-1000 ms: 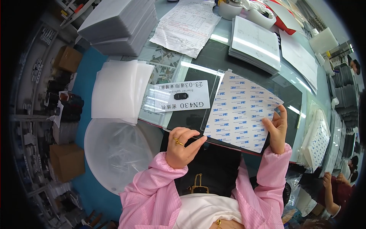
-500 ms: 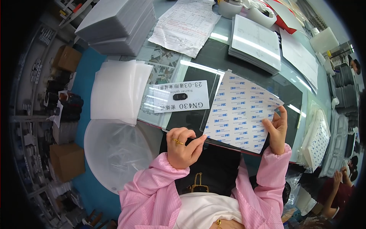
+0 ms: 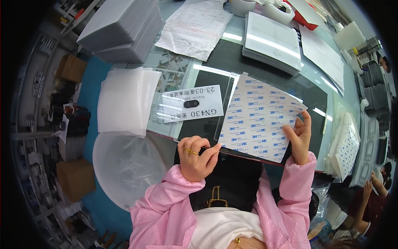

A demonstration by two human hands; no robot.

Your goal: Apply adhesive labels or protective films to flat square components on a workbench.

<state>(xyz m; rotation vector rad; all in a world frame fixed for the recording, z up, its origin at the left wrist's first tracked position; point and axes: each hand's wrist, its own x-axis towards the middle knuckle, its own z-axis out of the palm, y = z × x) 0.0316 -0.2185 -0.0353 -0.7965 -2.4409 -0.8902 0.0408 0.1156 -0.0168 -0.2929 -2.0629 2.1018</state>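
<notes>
A white adhesive-backed sheet (image 3: 257,116) with rows of small blue print lies slanted on the dark, glass-topped part of the table. My right hand (image 3: 300,137) grips its right edge, the thumb on top and the fingers at the upper right corner, which lifts slightly. At the sheet's lower left corner, my left hand (image 3: 197,159) has its index finger and thumb pinched together, the other fingers curled. To the left of the sheet rests a white printed label card (image 3: 211,110) with a small black oval piece (image 3: 191,103) on it.
Translucent sheets (image 3: 122,101) overhang the table's left edge above a round white bin (image 3: 124,166). Tall white stacks (image 3: 120,29), a crumpled form (image 3: 192,29) and another sheet stack (image 3: 271,43) stand behind. A bagged bundle (image 3: 345,145) lies right; another person's hands (image 3: 367,193) show beyond.
The view has shifted slightly, so the table things sit a little more to the left and higher. Both hands keep their places on the sheet.
</notes>
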